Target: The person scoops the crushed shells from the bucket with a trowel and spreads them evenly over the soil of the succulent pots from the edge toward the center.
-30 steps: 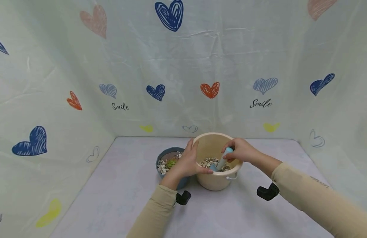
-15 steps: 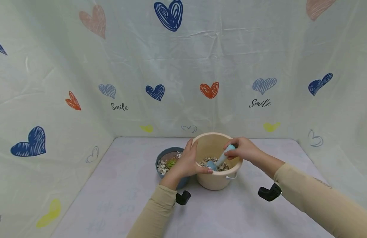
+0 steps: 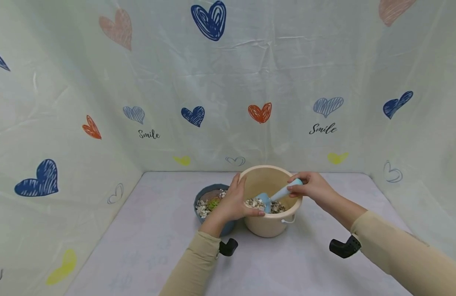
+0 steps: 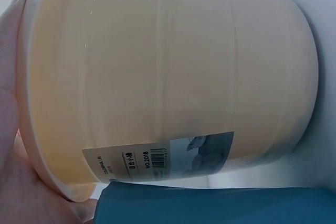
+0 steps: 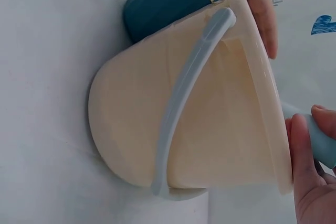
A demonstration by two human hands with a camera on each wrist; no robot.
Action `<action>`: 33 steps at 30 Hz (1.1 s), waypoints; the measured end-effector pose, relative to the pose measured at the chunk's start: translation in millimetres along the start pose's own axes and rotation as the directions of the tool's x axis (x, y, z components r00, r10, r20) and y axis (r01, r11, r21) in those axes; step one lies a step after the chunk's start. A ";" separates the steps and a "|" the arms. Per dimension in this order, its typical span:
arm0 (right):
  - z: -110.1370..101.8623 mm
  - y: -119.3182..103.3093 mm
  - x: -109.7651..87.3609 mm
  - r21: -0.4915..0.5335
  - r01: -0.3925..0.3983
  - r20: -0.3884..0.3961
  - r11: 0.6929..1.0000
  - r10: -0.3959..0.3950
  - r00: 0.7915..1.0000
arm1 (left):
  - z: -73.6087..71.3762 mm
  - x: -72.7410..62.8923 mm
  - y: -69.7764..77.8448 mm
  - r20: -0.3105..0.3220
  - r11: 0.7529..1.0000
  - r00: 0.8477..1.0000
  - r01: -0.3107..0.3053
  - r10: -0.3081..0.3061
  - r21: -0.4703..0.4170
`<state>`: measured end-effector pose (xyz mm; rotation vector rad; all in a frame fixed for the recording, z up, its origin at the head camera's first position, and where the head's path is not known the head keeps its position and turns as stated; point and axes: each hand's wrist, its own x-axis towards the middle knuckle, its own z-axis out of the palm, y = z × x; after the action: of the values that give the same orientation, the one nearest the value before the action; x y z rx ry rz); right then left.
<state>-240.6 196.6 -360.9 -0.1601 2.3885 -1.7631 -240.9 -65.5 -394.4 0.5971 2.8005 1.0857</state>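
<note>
A cream bucket (image 3: 266,227) stands upright on the table with small pebbles (image 3: 277,207) inside. My left hand (image 3: 233,204) holds its rim on the left, thumb over the front edge and fingers farther back. In my right hand (image 3: 312,186) is the pale blue handle of a small shovel (image 3: 282,192), gripped over the bucket's right side. The shovel leans low toward the right, its blade down among the pebbles. In the right wrist view, the bucket's grey-blue carrying handle (image 5: 181,95) hangs along its side.
A blue pot (image 3: 199,194) with white stones and a green succulent (image 3: 213,203) stands left of the bucket, partly behind my left hand. A white table (image 3: 150,230) extends around them, backed by a heart-printed curtain (image 3: 228,82).
My right hand has shifted to the right and tipped the shovel's handle lower. Pebbles now heap up left of the blade. My left hand and the bucket have stayed put.
</note>
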 end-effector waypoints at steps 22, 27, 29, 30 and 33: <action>-13.8 7.9 -15.5 0.081 -0.016 -0.088 0.997 0.023 0.996 | -5.0 -3.6 4.2 0.015 1.000 1.000 -0.003 0.003 0.000; -19.4 7.3 -18.2 0.054 0.009 -0.109 0.998 -0.003 0.994 | -13.7 -6.6 4.6 -0.016 0.999 0.999 -0.040 0.040 0.005; -20.9 7.0 -19.0 0.071 0.013 -0.117 0.997 -0.005 0.993 | -18.5 -7.7 2.8 -0.026 0.998 0.998 -0.055 0.056 0.019; -21.4 6.9 -19.3 0.081 0.020 -0.116 0.997 -0.011 0.993 | -21.1 -8.5 1.8 -0.028 0.998 0.998 -0.063 0.064 0.025; -23.0 7.0 -19.8 0.114 0.029 -0.123 0.993 -0.015 0.992 | -28.9 -12.2 -1.3 -0.025 0.997 0.997 -0.070 0.071 0.034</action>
<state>-225.7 224.0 -359.5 -0.0657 2.3649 -1.9696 -236.1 -89.4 -374.6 0.6947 2.8453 1.0696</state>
